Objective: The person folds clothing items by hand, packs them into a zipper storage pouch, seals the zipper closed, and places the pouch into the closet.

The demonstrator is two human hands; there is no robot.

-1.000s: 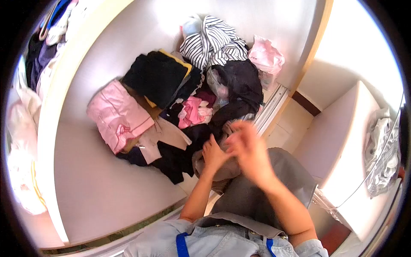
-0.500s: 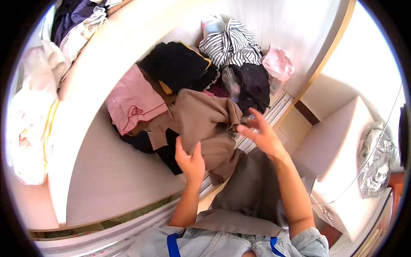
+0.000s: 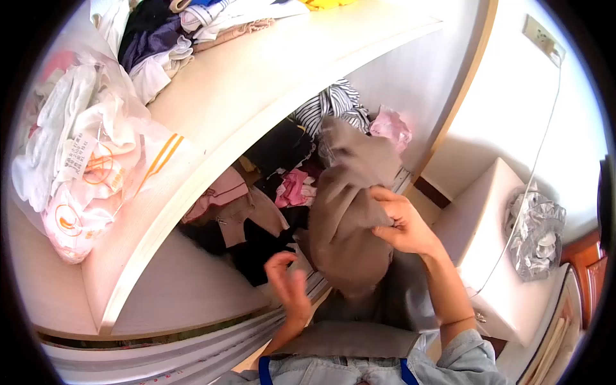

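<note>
"Brown soft-cloth garment [image 3: 350,224], in loose folds. Held where, exactly?"

"In the right hand [image 3: 403,221], thumb and fingers clamped on the right side of the cloth. Hangs at the front edge of the pale wooden lower compartment [image 3: 192,289], toward the right end."

"And down at the lower end?"

"Close to the dark grey apron [image 3: 350,340]. Touching or apart, cannot tell."

"Left hand [image 3: 287,285]?"

"Somewhat blurred. Fingers loosely curled, thumb apart from them. Poised by the compartment's front edge, near a crumpled black cloth [image 3: 256,256] and just left of the brown garment."

"Deeper inside?"

"Folded pale pink cloth [image 3: 221,190], partly hidden by the shelf above. Beside it, flat beige cloth [image 3: 256,217]. Farther back, folded black cloth [image 3: 282,144]; between, a bright pink bundle [image 3: 292,188]."

"Toward the right end?"

"Black-and-white striped cloth [image 3: 328,106], partly covered by the brown garment's top. Next to it, a crumpled pink plastic bag [image 3: 393,130], near the front right corner."

"And higher up?"

"On the pale wooden upper shelf [image 3: 237,74], toward the left end, a clear plastic bag with orange stripes [image 3: 90,160], full of pale cloth. Just beyond, dark purple cloth [image 3: 151,46], heaped."
</note>
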